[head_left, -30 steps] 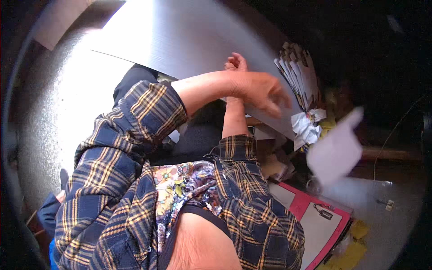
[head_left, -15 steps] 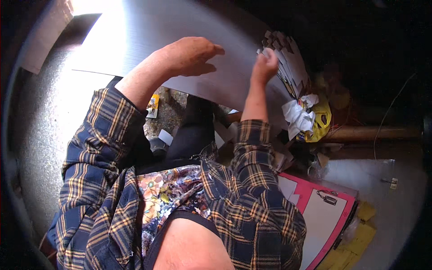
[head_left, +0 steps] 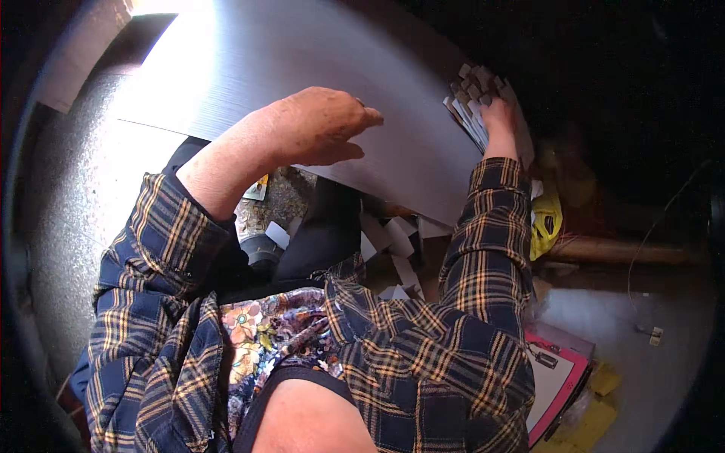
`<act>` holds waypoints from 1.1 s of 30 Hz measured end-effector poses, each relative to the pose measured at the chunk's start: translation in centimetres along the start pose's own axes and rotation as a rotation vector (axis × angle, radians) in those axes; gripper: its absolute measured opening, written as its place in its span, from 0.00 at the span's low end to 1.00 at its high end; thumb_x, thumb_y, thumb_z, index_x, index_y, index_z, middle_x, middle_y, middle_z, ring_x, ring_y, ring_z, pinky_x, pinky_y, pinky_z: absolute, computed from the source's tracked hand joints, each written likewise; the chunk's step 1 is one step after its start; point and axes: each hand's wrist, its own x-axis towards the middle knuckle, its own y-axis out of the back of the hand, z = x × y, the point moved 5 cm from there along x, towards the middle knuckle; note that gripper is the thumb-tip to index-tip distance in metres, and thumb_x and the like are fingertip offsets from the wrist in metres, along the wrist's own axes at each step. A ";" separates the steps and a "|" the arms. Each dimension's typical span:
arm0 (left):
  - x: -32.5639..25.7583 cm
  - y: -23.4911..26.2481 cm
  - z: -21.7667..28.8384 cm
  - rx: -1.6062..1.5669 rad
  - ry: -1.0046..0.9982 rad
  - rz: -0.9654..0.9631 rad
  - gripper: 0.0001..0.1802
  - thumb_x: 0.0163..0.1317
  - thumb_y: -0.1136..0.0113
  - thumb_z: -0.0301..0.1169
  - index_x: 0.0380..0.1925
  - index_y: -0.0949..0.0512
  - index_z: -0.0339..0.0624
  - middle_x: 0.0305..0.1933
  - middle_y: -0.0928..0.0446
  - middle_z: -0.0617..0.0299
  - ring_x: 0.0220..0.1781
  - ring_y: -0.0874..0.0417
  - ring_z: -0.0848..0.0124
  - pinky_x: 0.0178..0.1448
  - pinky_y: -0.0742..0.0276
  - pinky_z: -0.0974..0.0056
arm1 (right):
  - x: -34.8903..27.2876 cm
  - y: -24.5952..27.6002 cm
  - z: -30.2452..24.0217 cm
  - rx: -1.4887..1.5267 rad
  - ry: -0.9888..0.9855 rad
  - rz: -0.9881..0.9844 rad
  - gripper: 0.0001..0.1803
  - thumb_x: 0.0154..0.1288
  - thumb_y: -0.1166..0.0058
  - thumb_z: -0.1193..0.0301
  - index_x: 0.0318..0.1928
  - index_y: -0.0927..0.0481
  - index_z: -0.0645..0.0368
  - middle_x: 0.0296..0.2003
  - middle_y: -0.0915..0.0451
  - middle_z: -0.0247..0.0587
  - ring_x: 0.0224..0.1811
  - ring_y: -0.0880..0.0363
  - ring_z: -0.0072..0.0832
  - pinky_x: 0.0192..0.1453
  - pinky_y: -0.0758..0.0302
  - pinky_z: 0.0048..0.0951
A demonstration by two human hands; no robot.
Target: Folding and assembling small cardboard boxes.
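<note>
My left hand (head_left: 321, 124) hovers over the grey, smooth tabletop (head_left: 362, 68), its fingers stretched out and the thumb apart, holding nothing. To the right, my right hand (head_left: 500, 117) is at a bundle of thin pale card pieces (head_left: 473, 90) with brownish ends, fanned out at the table's far right. Its fingertips are hidden among the pieces, so I cannot make out whether they grip one.
A yellow plastic bag (head_left: 545, 223) is beside my right forearm. Below the table's near edge, loose white card scraps (head_left: 400, 238) lie around my legs. A pink-edged board with a clip (head_left: 555, 370) lies at the lower right, beside yellow paper pieces (head_left: 593, 411).
My right hand has moved right, from above the tabletop to the card bundle. My left hand has sunk slightly toward me, its fingers still apart.
</note>
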 end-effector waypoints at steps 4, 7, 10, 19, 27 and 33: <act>-0.2 -0.5 -0.5 -0.015 -0.007 0.023 0.28 0.59 0.39 0.34 0.60 0.32 0.42 0.51 0.23 0.50 0.48 0.19 0.55 0.54 0.22 0.56 | 0.8 -1.0 0.5 -0.021 0.050 -0.054 0.30 0.52 0.41 0.63 0.58 0.27 0.53 0.57 0.28 0.53 0.61 0.31 0.47 0.65 0.35 0.40; 0.0 -0.6 -0.5 -0.019 -0.027 0.027 0.27 0.59 0.39 0.34 0.59 0.32 0.42 0.51 0.23 0.49 0.48 0.20 0.54 0.54 0.22 0.55 | 0.5 -1.6 1.9 -0.018 0.039 -0.040 0.30 0.53 0.41 0.63 0.58 0.27 0.53 0.58 0.28 0.52 0.61 0.32 0.47 0.66 0.36 0.40; 0.0 -0.7 -0.5 -0.041 -0.035 0.015 0.27 0.59 0.39 0.34 0.59 0.32 0.42 0.52 0.24 0.48 0.49 0.20 0.53 0.54 0.23 0.55 | 0.1 -2.0 1.5 0.006 0.045 -0.019 0.30 0.53 0.41 0.63 0.59 0.27 0.54 0.58 0.28 0.52 0.61 0.32 0.47 0.66 0.36 0.40; 0.3 -1.5 -0.9 -0.038 0.033 -0.105 0.27 0.60 0.40 0.35 0.59 0.32 0.41 0.48 0.23 0.49 0.49 0.20 0.54 0.54 0.22 0.56 | -0.1 -2.7 0.9 0.041 0.068 -0.036 0.30 0.53 0.42 0.64 0.59 0.28 0.55 0.59 0.29 0.52 0.62 0.33 0.47 0.66 0.36 0.39; 0.1 -1.0 0.2 -0.037 0.029 -0.124 0.27 0.59 0.39 0.34 0.59 0.32 0.40 0.49 0.23 0.50 0.49 0.20 0.55 0.54 0.22 0.57 | 0.6 -3.0 3.0 0.052 0.075 0.002 0.30 0.54 0.42 0.65 0.59 0.28 0.56 0.59 0.30 0.51 0.63 0.33 0.48 0.67 0.37 0.39; -0.3 -1.5 -1.3 -0.039 0.038 -0.081 0.27 0.59 0.39 0.35 0.58 0.32 0.40 0.47 0.22 0.48 0.48 0.20 0.54 0.53 0.23 0.54 | -1.2 -4.2 -4.8 0.171 0.196 -0.183 0.12 0.55 0.51 0.69 0.39 0.19 0.53 0.41 0.20 0.53 0.45 0.22 0.50 0.49 0.26 0.44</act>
